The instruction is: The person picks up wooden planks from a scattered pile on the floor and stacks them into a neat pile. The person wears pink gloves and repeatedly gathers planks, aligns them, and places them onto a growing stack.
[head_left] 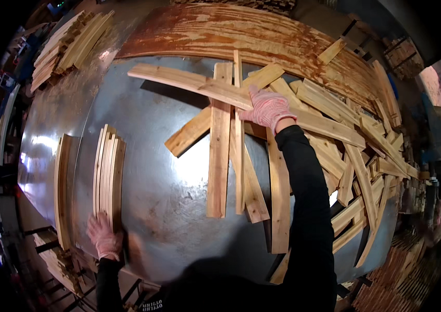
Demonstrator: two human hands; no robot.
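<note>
In a pink-and-white knitted glove, my right hand (267, 108) grips the right end of a wooden board (186, 82), which points to the far left above other boards. An upright-lying board (219, 151) and a narrow slat (239, 156) pass beneath it. On the left, my gloved left hand (105, 238) rests against the near end of a stack of slats (109, 177), its fingers stretched along the wood. The slats there stand side by side in a neat row.
A jumbled heap of boards (358, 151) covers the right of the metal table (163, 192). Another short stack (63, 182) lies at the left. A worn reddish wooden panel (194, 31) runs along the back. More bundled boards (70, 44) sit at the far left.
</note>
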